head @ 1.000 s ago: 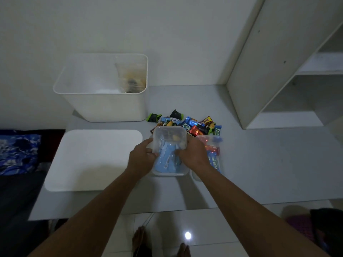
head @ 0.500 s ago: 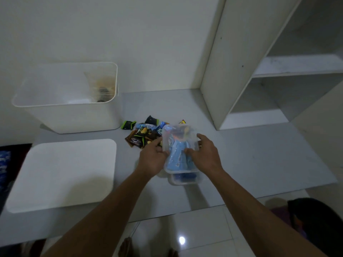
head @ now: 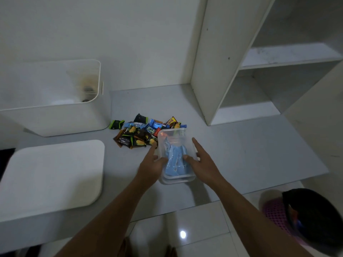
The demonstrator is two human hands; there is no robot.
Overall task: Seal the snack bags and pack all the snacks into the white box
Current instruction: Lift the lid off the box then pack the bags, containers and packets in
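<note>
A clear snack bag (head: 174, 145) filled with light blue packets lies on the grey table, stacked on a second clear bag (head: 179, 180) whose edge shows beneath it. My left hand (head: 151, 165) grips its left side with the thumb on top. On the opposite side my right hand (head: 203, 164) holds it, thumb on the blue packets and index finger stretched forward. Just behind the bag is a pile of loose wrapped snacks (head: 138, 135). The open white box (head: 55, 115) stands at the back left with some packets in its far corner.
The box's white lid (head: 52, 173) lies flat at the front left of the table. A white shelf unit (head: 241, 80) stands at the back right. A dark and pink basket (head: 304, 219) sits on the tiled floor at the lower right.
The bag with blue packets has shifted right onto the second clear bag, both hands staying on it. My view has swung to the right, so the box and lid sit further left.
</note>
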